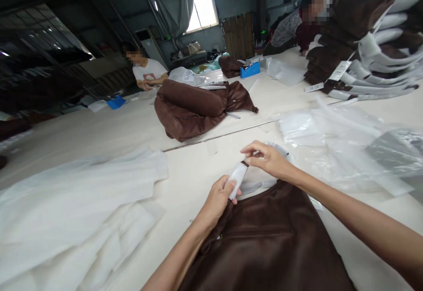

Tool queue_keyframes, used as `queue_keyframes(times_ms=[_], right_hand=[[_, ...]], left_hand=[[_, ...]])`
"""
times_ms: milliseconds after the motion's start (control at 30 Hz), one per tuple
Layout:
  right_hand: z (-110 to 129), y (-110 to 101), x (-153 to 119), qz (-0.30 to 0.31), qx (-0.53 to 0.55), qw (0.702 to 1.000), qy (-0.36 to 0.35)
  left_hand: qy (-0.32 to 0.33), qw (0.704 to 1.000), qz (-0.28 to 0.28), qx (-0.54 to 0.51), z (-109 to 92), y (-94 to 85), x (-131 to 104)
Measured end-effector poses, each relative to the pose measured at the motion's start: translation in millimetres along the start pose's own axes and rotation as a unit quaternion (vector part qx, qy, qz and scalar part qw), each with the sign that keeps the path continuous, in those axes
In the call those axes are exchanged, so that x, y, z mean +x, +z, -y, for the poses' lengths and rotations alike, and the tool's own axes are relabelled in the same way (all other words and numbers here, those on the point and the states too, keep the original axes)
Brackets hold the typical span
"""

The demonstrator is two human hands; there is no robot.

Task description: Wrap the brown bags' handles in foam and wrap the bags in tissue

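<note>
A dark brown bag (264,238) with a zip lies on the table close to me. Its strap (238,177) is wrapped in white sheeting and rises from the bag's top edge. My left hand (221,196) is closed around the wrapped strap, thumb on top. At a dark brown band further up the strap, my right hand (264,158) has its thumb and fingers bent together in a pinch. Another wrapped stretch of the strap shows behind, partly hidden by my right hand and wrist.
White sheets (82,207) spread over the left of the table, clear plastic bags (337,145) over the right. Brown bags (194,106) lie ahead, near a blue holder (250,69). Stacked brown bags (360,48) stand at right. Two people work across the table.
</note>
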State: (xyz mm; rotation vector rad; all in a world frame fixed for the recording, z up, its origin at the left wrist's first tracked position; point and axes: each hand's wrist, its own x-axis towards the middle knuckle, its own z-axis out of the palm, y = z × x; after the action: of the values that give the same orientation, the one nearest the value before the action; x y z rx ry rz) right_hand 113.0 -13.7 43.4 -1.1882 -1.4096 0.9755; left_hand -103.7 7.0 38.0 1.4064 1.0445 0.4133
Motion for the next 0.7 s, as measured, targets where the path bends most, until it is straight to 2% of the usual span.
queue_keyframes(times_ms=[33, 100, 167, 200, 300, 367, 433, 600, 700], right_hand=[[0.4, 1.1, -11.8, -0.024, 0.012, 0.998, 0.058], [-1.1, 7.5, -34.1, -0.001, 0.054, 0.982, 0.183], [-3.6, 19.9, -49.3, 0.043, 0.111, 0.961, 0.251], [-4.9, 27.8, -52.7, 0.042, 0.146, 0.953, 0.263], [-8.4, 49.6, -47.3, -0.037, 0.282, 0.926, 0.247], [-10.7, 57.2, -37.8, -0.092, 0.334, 0.912, 0.218], [-11.9, 59.0, -31.6, -0.121, 0.336, 0.913, 0.197], [-13.0, 57.3, -34.0, -0.171, 0.351, 0.905, 0.166], [-16.5, 56.2, -31.3, -0.196, 0.368, 0.898, 0.139]], left_hand=[[0.010, 1.000, -0.013, 0.005, 1.5, 1.1, -0.8], [0.029, 0.999, -0.029, 0.016, 2.6, 3.9, -2.0], [0.048, 0.998, -0.030, 0.028, 1.9, 8.5, -3.2], [0.056, 0.997, -0.027, 0.035, 1.4, 11.4, -3.8], [0.068, 0.995, -0.023, 0.072, 1.8, 18.7, -5.0], [0.066, 0.993, -0.031, 0.092, 3.6, 20.8, -3.5], [0.059, 0.994, -0.034, 0.082, 4.7, 20.7, -0.6], [0.002, 1.000, 0.018, -0.017, -3.7, 19.5, 4.6], [-0.021, 0.998, 0.013, -0.050, -9.7, 22.8, 8.6]])
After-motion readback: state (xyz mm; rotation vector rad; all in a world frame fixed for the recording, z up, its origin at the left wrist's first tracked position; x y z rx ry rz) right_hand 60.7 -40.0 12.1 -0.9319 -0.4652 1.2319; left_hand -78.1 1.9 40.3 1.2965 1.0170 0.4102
